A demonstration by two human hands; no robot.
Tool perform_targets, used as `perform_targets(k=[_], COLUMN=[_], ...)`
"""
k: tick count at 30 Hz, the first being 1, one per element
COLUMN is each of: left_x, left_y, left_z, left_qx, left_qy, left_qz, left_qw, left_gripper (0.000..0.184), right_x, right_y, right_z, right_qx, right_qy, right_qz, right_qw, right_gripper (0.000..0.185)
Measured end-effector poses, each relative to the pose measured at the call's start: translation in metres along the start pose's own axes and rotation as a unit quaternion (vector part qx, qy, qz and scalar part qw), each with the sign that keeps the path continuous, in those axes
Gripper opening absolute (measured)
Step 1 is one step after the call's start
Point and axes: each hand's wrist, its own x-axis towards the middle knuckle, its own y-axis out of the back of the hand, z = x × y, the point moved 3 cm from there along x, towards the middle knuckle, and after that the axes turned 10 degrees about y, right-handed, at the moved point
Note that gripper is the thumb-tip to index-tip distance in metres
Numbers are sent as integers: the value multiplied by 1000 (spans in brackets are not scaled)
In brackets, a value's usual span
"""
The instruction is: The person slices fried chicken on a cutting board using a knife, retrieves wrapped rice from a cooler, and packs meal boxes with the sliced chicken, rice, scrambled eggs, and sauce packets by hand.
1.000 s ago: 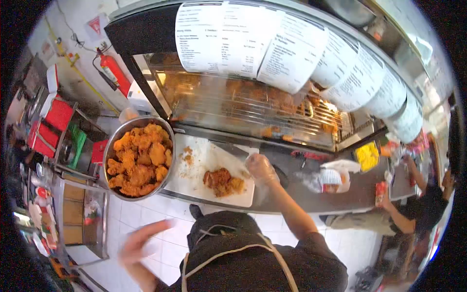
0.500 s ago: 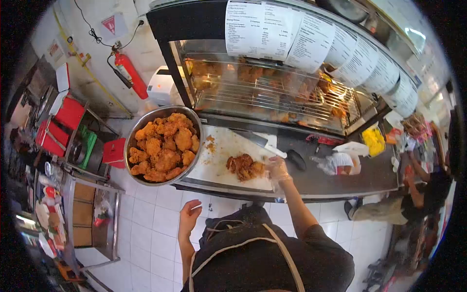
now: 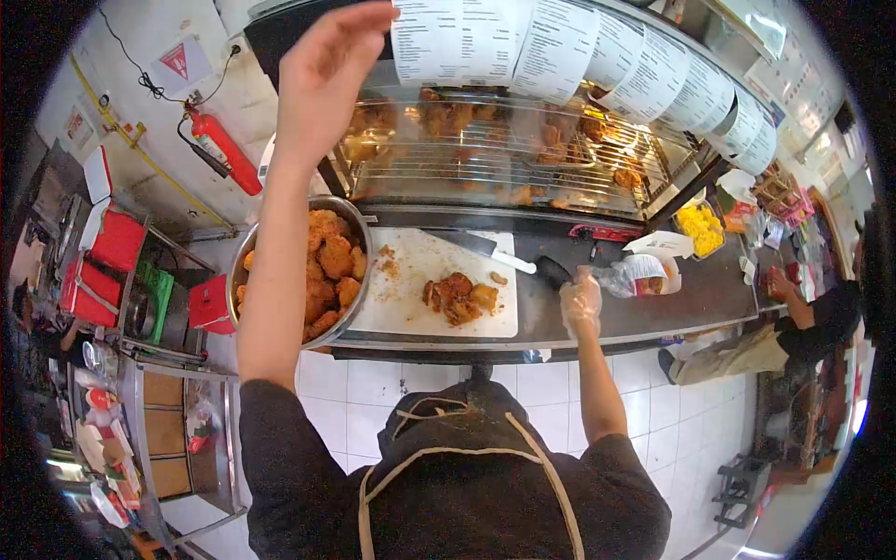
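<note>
My bare left hand (image 3: pixel 338 79) is raised high at the left end of the hanging paper slips (image 3: pixel 455 42). Its fingers stretch right, the tips at the edge of the leftmost slip. In a clear plastic glove, my right hand (image 3: pixel 582 306) is over the dark counter, its fingers drawn together; whatever may be inside them is hidden. Left of it, cut fried chicken (image 3: pixel 459 299) lies on a white cutting board (image 3: pixel 392 313). A knife (image 3: pixel 481 246) with a white handle rests across the board's far edge. Beside the right hand lies a black object (image 3: pixel 553 273).
A steel bowl (image 3: pixel 366 245) of fried chicken pieces stands left of the board, partly behind my left forearm. A glass display case (image 3: pixel 597 205) backs the counter. To the right are a paper food box (image 3: pixel 658 245) and a yellow-filled tub (image 3: pixel 702 229). Another person (image 3: pixel 793 327) stands far right.
My left hand has risen from beside my body to the hanging slips. My right hand has moved right, away from the chicken and the knife handle. The camera view has shifted slightly.
</note>
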Motion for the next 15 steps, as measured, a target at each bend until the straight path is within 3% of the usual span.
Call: perform_targets(k=[1, 3, 4, 6, 8, 12, 14, 15], left_x=[4, -1, -9, -29, -58, -125, -163, -183], left_y=[-9, -22, -27, -33, -31, 3, 28, 37], left_z=[6, 15, 14, 12, 1, -7, 0, 12], left_qx=[8, 28, 18, 18, -9, -8, 95, 118], left_qy=[8, 18, 38, 61, 177, 296, 359, 412], left_qz=[27, 61, 42, 32, -54, -1, 11, 34], left_qw=[1000, 998, 998, 997, 983, 955, 928, 903], left_gripper=[26, 26, 26, 25, 24, 24, 24, 24], right_x=[12, 22, 27, 34, 42, 99, 127, 139], right_y=[-3, 5, -1, -22, -31, -75, -85, -88], right_z=[14, -1, 7, 32, 45, 61, 59, 58], right_qx=[-15, -245, -241, -242, -241, -246, -237, -222], right_qy=[3, 75, 82, 73, 138, 184, 226, 294], right_qz=[-12, -65, -72, -225, -228, -203, -176, -190], right_qw=[1000, 965, 964, 941, 933, 930, 928, 910], right_gripper=[43, 51, 51, 61, 65, 68, 68, 60])
